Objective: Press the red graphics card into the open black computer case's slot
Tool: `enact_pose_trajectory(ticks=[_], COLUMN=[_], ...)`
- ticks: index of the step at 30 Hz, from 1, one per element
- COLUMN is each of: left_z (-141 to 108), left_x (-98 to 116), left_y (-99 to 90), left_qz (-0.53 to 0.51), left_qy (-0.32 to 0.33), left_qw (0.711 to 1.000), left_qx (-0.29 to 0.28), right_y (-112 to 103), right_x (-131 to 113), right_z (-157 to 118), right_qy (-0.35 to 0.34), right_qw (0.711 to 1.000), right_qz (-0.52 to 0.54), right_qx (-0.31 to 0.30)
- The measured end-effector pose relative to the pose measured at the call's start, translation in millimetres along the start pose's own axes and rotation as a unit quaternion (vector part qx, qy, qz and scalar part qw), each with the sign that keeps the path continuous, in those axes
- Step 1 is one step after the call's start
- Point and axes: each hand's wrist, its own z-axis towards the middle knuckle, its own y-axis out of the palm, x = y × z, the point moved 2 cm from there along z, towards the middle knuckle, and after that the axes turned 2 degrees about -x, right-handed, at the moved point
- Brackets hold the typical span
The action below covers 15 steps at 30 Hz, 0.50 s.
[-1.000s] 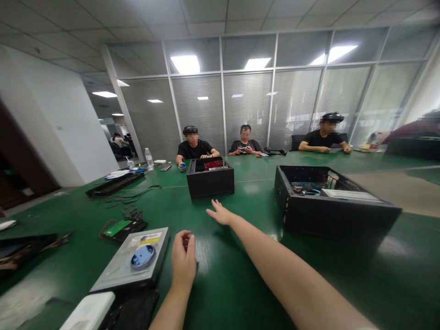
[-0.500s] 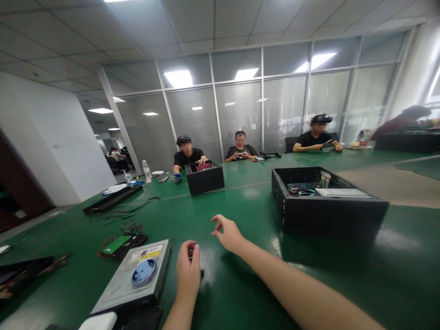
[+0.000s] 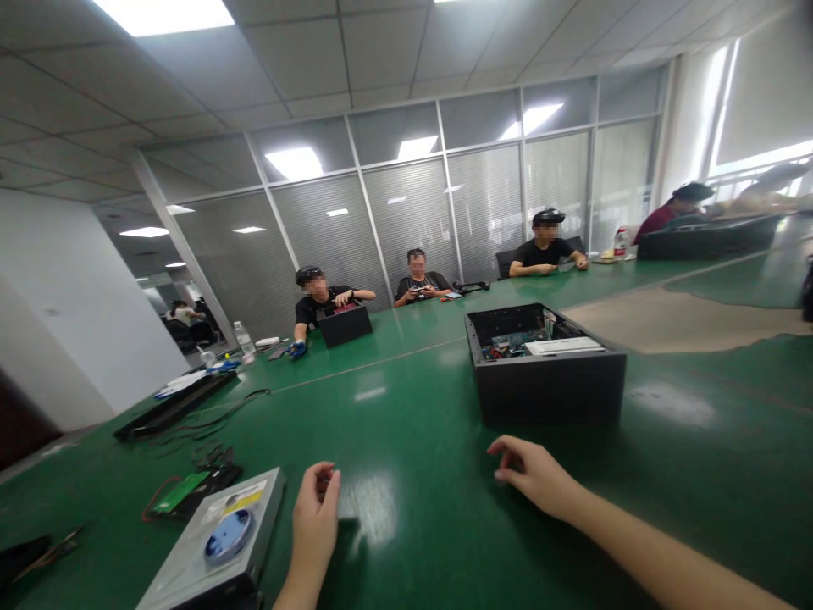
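Note:
My left hand (image 3: 316, 508) hovers over the green table, just right of a silver optical drive (image 3: 190, 542). Its fingers curl loosely, the thumb slightly apart, and nothing shows in them. A round blue plastic piece (image 3: 229, 535) lies on top of the drive. My right hand (image 3: 537, 476) is held in front of a black computer case (image 3: 550, 390), not touching it. Index finger and thumb are bent with a gap between them, and I see nothing held. The case is open at the top, with wires, boards and a pale metal part inside.
Left of the drive are a green circuit board (image 3: 184, 494) and black brackets. Farther back lie a black panel (image 3: 174, 405), a thin cable (image 3: 238, 407) and a bottle (image 3: 243, 341). Co-workers sit across the table (image 3: 406, 381), one with a hand at another case (image 3: 346, 326).
My right hand has moved right, towards the open case, away from my left hand. The view has turned, and the co-worker at the small case has shifted posture.

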Motion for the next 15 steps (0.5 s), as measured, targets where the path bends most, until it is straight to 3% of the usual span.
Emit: enact_pose_trajectory(ticks=[4, 8, 15], left_z=[-10, -18, -19], left_x=[16, 28, 24], left_y=[8.8, 14.1, 2.6], left_qz=[0.03, 0.077, 0.111], left_qy=[0.018, 0.029, -0.027], left_qw=[0.998, 0.994, 0.993], left_qx=[-0.046, -0.077, -0.027], right_y=[-20, -19, -11], right_x=[17, 24, 8], right_z=[14, 18, 6], right_qy=[-0.003, 0.013, 0.042], right_qw=[0.998, 0.998, 0.994], right_qz=[0.023, 0.049, 0.094], right_qx=[0.051, 0.037, 0.023])
